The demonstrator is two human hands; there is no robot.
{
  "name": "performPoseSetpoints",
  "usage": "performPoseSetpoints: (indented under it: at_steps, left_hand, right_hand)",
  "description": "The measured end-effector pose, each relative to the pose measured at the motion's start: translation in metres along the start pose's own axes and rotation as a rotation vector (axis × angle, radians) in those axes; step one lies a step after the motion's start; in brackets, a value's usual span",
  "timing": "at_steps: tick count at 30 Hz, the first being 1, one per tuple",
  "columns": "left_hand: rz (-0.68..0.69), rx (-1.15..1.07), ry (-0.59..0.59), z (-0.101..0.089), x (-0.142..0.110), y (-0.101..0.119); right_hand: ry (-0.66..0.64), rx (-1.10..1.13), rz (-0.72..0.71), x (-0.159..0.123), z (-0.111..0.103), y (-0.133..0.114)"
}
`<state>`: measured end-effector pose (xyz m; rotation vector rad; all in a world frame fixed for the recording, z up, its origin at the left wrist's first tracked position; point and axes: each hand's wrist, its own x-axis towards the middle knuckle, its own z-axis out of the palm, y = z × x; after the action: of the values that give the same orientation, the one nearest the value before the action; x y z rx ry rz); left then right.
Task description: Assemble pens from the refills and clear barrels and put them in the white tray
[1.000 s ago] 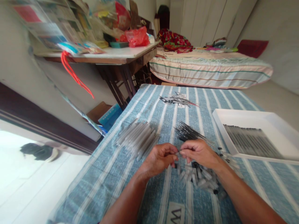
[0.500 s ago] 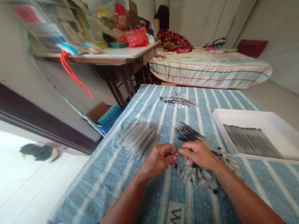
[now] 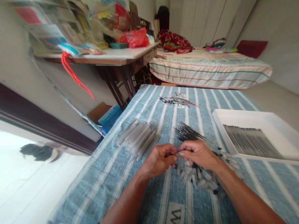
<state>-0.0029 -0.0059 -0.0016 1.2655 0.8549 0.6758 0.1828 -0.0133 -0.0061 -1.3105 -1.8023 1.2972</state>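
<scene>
White box unmoved by the table's right edge, left hand and right hand pinch a small blurred piece, fingertips slightly closer than before.

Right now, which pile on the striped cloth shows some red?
The farthest pile, a loose scatter with a red tip at its right; the pen barrels, refills and pen caps show none.

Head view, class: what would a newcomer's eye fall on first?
Probably the left hand and right hand, fingertips close together above the blue striped cloth, lower centre. Next, the white tray at right, holding a row of slim grey sticks. Then the bright red bag on the desk, top, left of centre.
</scene>
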Motion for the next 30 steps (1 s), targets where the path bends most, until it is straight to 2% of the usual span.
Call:
performPoseSetpoints:
  at_steps: [3,16,19,23,25,27,30]
  left_hand:
    - [0.010,-0.013,-0.001,0.0005,0.0003,-0.0007]
    - [0.007,0.047,0.003,-0.0009,0.0019,-0.0060]
    - [0.071,0.174,0.031,-0.0016,0.0027,-0.0096]
    - [0.244,0.500,0.133,0.0007,0.0020,-0.0083]
    - [0.282,0.600,0.162,0.0014,0.0016,-0.0055]
    - [0.283,0.661,0.157,-0.0001,0.0017,-0.0028]
    - [0.294,0.738,0.085,-0.0051,0.0023,-0.0002]
  right_hand:
    - [0.010,-0.043,0.027,0.0003,0.0003,0.0014]
    - [-0.023,0.065,0.044,-0.0008,-0.0003,-0.0001]
    - [-0.011,0.065,0.059,-0.0002,0.0024,-0.0021]
    - [0.025,0.083,0.088,0.0010,0.0033,-0.0016]
    - [0.039,0.098,0.092,0.0012,0.0024,-0.0003]
    - [0.060,0.106,0.075,0.0013,0.0009,0.0009]
    - [0.095,0.084,0.045,0.0013,-0.0009,0.0015]
